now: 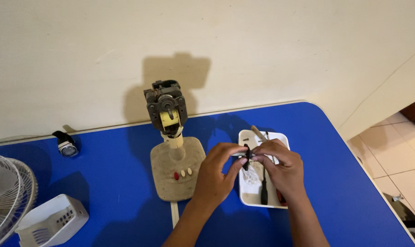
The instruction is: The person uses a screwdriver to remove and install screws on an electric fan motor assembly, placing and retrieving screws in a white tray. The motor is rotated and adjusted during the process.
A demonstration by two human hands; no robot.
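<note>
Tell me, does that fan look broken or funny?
Yes. The fan stand has its motor bare, with no cover or blades. The wire guard and a white housing lie apart at the table's left. Both hands pinch a small dark part.

Both hands (251, 171) and forearms are bare, with no sleeves, rings or watch.

Blue surface (102, 183); beige fan base (176, 170) with one red and two cream buttons; white tray (280, 137); white fan grille (6, 196).
</note>
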